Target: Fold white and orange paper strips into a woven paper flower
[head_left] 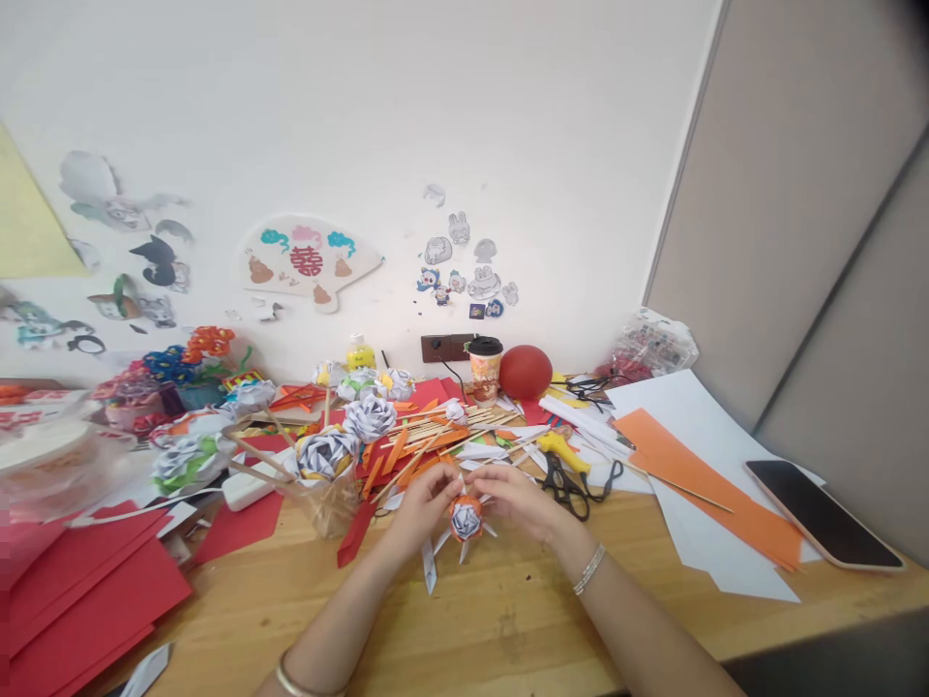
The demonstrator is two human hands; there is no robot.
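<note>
A small paper flower [465, 520] with a white, grey-lined centre and an orange outer layer faces me above the wooden table. Pale pointed paper strips stick out around its lower side. My left hand [430, 499] grips the flower at its upper left, thumb and fingers pinched on a white petal. Across from it, my right hand [519, 499] has its fingers bent over the flower's upper right edge, fingertips close to the left hand's. A loose white paper strip [430, 566] lies below the left fingers. Black scissors [564, 487] rest just beyond the right hand.
To the left, finished paper flowers [326, 453] on sticks stand in a clear plastic cup [330, 508]. Red paper sheets [87, 600] cover the left front. Behind are wooden sticks [435, 431], a drink cup [485, 373] and a red balloon [525, 373]. A phone [820, 511] lies right, beside orange paper [697, 474].
</note>
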